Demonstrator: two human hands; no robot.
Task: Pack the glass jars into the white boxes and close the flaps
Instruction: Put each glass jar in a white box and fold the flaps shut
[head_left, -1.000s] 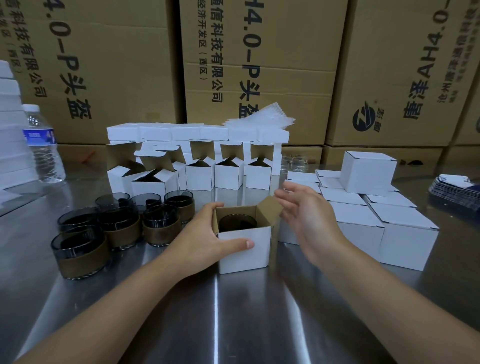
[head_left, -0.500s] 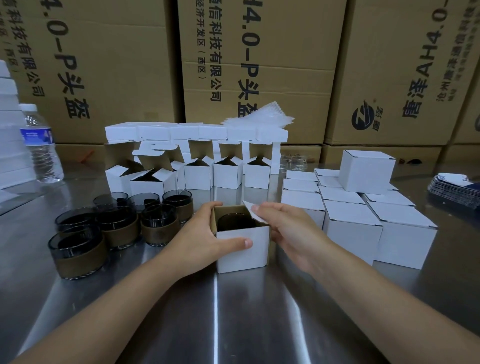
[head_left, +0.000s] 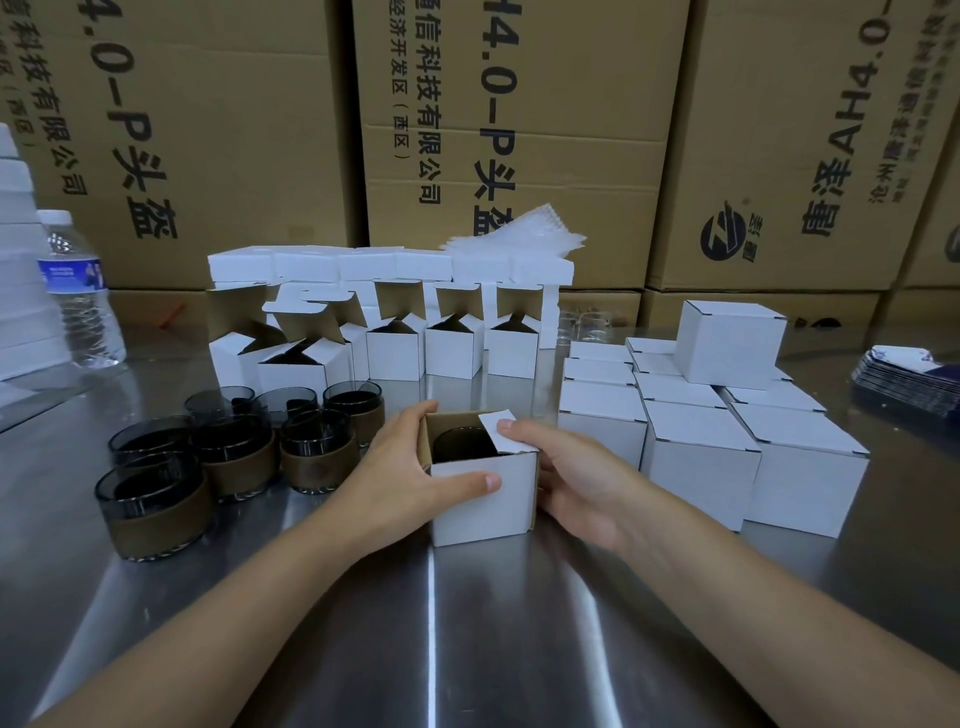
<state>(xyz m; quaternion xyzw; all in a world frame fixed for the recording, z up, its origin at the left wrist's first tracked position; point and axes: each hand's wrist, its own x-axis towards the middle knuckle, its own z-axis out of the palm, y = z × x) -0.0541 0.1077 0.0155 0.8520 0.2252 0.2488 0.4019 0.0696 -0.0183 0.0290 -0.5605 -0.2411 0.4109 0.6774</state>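
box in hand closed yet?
No: the box is open on top, the jar visible inside; the right hand presses only one side flap inward.

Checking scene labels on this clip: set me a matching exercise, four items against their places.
Items: 1 water bottle; 2 loose glass jars; 3 closed white boxes; 4 open box.
Places: A right of the open box; B far left; C gripped by left hand and right hand; D just left of the open box.
Pairs: 1-B; 2-D; 3-A; 4-C.
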